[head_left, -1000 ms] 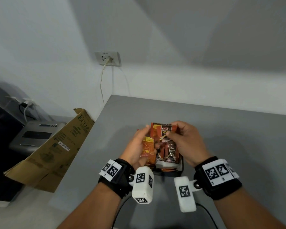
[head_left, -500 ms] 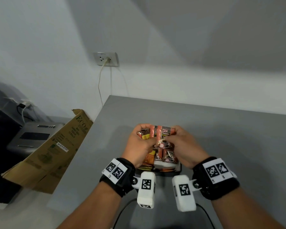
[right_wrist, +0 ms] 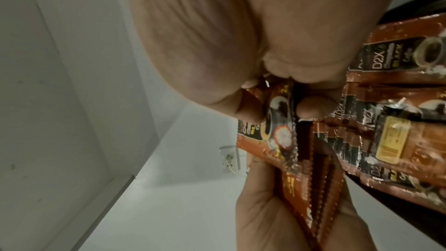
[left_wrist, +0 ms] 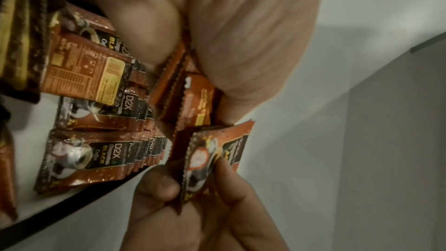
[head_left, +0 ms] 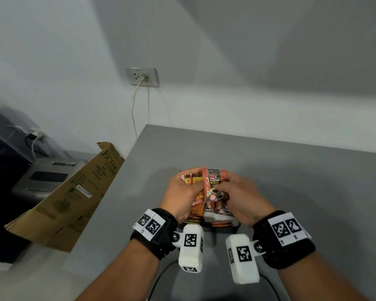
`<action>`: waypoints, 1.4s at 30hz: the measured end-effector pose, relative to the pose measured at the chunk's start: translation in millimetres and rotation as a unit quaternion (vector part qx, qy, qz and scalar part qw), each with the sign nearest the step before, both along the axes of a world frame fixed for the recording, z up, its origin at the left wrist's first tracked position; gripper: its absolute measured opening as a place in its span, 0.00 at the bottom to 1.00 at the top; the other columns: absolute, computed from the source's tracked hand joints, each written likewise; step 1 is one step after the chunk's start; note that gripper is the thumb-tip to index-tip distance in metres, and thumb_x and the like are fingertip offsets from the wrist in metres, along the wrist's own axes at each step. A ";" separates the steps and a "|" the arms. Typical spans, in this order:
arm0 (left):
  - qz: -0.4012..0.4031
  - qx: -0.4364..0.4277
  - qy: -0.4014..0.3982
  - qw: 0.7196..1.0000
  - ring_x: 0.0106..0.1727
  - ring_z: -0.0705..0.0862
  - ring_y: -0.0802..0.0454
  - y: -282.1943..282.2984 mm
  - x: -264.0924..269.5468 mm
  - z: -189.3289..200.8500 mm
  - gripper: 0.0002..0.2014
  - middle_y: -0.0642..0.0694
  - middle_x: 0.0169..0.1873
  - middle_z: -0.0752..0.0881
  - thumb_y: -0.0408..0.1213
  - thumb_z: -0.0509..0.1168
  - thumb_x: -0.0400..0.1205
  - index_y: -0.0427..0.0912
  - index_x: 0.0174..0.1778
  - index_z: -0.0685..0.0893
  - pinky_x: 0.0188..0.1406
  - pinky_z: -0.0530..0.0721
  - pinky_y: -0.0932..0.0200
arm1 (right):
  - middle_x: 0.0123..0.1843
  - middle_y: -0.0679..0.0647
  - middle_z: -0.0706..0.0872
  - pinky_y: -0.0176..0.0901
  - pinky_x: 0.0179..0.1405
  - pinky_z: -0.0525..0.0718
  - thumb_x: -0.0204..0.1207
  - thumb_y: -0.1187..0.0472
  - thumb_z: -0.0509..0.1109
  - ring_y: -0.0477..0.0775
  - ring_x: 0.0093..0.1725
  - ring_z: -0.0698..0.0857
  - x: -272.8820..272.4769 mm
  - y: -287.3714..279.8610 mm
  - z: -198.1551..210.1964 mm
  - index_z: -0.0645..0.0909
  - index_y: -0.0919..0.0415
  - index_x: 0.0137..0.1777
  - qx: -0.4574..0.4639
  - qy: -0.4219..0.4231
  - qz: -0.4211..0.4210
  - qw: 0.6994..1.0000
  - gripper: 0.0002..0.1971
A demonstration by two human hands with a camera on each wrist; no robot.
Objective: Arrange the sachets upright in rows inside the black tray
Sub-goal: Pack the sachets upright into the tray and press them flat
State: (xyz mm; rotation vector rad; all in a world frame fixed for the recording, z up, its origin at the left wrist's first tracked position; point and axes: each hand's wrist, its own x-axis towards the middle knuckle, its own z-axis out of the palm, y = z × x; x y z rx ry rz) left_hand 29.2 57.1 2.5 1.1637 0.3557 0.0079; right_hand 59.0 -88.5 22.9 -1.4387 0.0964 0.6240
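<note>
Over the black tray (head_left: 236, 224) my two hands meet above the grey table. My left hand (head_left: 193, 181) grips a small bundle of orange-brown sachets (left_wrist: 193, 106) by their upper part. My right hand (head_left: 220, 187) pinches a single D2X black coffee sachet (head_left: 214, 183) between thumb and finger, right beside that bundle. The pinched sachet (right_wrist: 272, 127) stands upright, touching the bundle. Several more sachets (left_wrist: 96, 156) stand in rows inside the tray, whose dark rim (left_wrist: 72, 203) curves below them. Most of the tray is hidden by my hands.
The grey table (head_left: 302, 181) stretches to the right and behind the tray. Its left edge drops off beside a leaning cardboard box (head_left: 74, 192) and a grey device (head_left: 50, 177). A wall socket (head_left: 142, 76) with a cord sits above the table corner.
Both hands have come lower over the tray and closer together. The right hand's sachet now sits against the left hand's bundle.
</note>
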 end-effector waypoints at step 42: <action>0.004 0.088 0.020 0.996 0.36 0.88 0.41 4.1 6.8 -12.2 0.20 0.34 0.40 0.88 0.11 0.67 0.75 0.45 0.42 0.83 0.33 0.89 0.49 | 0.51 0.69 0.84 0.47 0.34 0.78 0.78 0.74 0.61 0.61 0.43 0.81 4.8 5.8 -7.5 0.79 0.78 0.64 0.105 0.071 -0.051 0.991 0.16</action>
